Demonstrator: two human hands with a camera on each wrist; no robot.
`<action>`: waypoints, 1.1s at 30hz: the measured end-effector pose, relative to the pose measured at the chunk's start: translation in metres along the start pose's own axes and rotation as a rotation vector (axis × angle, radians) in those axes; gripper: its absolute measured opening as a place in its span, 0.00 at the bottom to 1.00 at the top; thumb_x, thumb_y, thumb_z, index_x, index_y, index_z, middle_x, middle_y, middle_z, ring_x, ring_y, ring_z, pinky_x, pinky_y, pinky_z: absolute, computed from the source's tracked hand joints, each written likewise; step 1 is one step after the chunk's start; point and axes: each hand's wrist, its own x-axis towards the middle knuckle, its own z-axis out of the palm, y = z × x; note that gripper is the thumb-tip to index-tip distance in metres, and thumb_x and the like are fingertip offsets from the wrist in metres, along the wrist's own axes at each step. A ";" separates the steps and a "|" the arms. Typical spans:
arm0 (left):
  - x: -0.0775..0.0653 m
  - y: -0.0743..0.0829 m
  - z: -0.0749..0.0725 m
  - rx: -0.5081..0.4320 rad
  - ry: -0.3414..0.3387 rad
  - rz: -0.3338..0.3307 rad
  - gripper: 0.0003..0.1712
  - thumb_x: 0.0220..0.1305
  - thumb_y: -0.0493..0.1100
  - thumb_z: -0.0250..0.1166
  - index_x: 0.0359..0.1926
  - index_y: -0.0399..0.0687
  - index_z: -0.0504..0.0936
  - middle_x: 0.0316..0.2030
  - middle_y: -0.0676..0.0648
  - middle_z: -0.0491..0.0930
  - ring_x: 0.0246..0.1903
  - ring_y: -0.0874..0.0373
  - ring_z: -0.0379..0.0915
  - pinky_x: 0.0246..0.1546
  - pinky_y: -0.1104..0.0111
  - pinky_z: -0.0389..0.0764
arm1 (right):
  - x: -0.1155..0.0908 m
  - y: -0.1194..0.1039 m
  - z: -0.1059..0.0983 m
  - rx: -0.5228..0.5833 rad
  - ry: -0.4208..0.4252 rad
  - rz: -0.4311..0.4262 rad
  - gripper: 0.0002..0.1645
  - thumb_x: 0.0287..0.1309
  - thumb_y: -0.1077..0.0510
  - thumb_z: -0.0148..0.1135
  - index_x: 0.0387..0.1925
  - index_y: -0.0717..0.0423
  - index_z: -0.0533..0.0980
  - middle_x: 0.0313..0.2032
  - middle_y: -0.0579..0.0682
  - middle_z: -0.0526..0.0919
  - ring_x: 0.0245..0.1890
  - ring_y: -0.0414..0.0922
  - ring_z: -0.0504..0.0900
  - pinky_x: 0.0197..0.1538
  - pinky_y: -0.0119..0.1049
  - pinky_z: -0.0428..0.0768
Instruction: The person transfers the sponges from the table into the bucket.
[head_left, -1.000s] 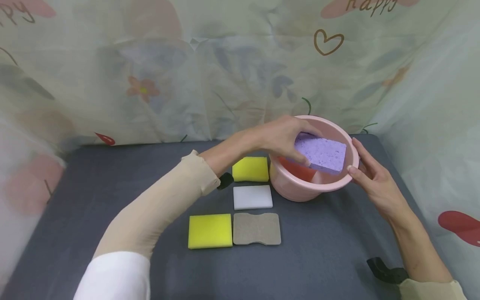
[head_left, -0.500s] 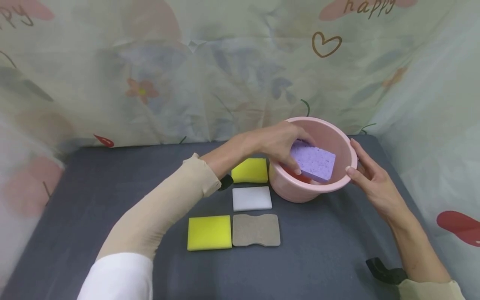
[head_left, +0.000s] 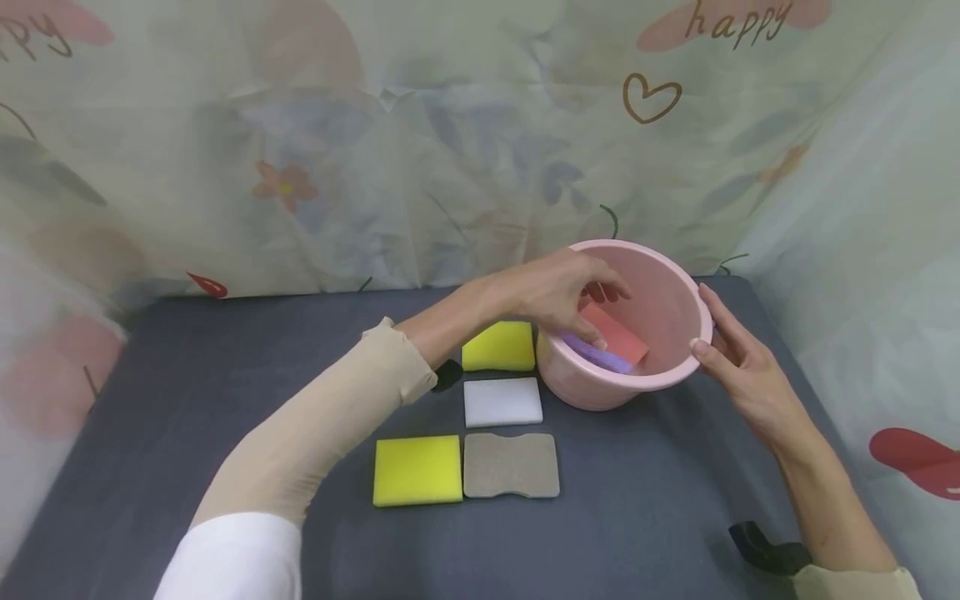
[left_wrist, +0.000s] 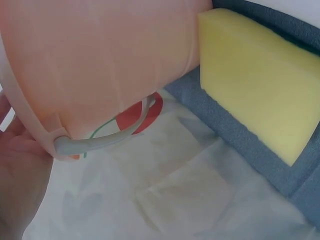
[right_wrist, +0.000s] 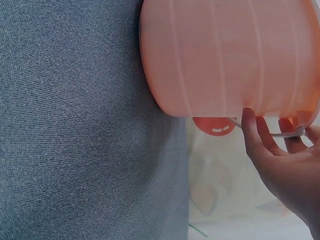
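Observation:
My left hand reaches over the near-left rim into a pink bucket, with its fingers loosely bent and apart from the thumb. Below the thumb a purple sponge lies tilted against the inner wall, partly hidden by the hand. Beside it inside rests a coral-red sponge. At the bucket's right side my right hand grips the rim, thumb on top and fingers round the outside. The right wrist view shows fingers against the outer wall.
Left of the bucket a yellow sponge and a white sponge lie on the dark table. Nearer are another yellow sponge and a grey-brown, notched sponge. A printed curtain hangs behind.
The purple sponge has gone from my left hand's grip, above the bucket, down into it. My left fingers have loosened from it, uncovering the coral-red sponge. My right hand stays on the rim.

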 end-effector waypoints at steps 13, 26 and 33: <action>-0.034 0.004 -0.004 -0.074 0.176 0.070 0.34 0.54 0.52 0.77 0.61 0.51 0.79 0.51 0.57 0.80 0.48 0.69 0.74 0.52 0.75 0.73 | 0.000 -0.001 0.002 -0.026 0.003 0.023 0.45 0.72 0.58 0.56 0.79 0.32 0.45 0.78 0.46 0.49 0.71 0.46 0.61 0.52 0.19 0.71; -0.102 0.004 0.009 -0.155 0.341 0.069 0.36 0.52 0.52 0.78 0.63 0.54 0.79 0.54 0.56 0.79 0.51 0.65 0.74 0.54 0.67 0.75 | -0.001 -0.003 0.003 -0.019 0.009 0.015 0.44 0.72 0.57 0.55 0.78 0.31 0.45 0.78 0.46 0.48 0.71 0.47 0.61 0.51 0.18 0.71; -0.139 -0.007 0.016 -0.151 0.383 -0.009 0.37 0.53 0.53 0.77 0.63 0.52 0.78 0.55 0.57 0.79 0.52 0.62 0.76 0.55 0.64 0.75 | 0.000 -0.002 0.005 0.073 0.007 -0.021 0.43 0.72 0.62 0.54 0.79 0.37 0.48 0.77 0.54 0.50 0.66 0.42 0.66 0.52 0.19 0.73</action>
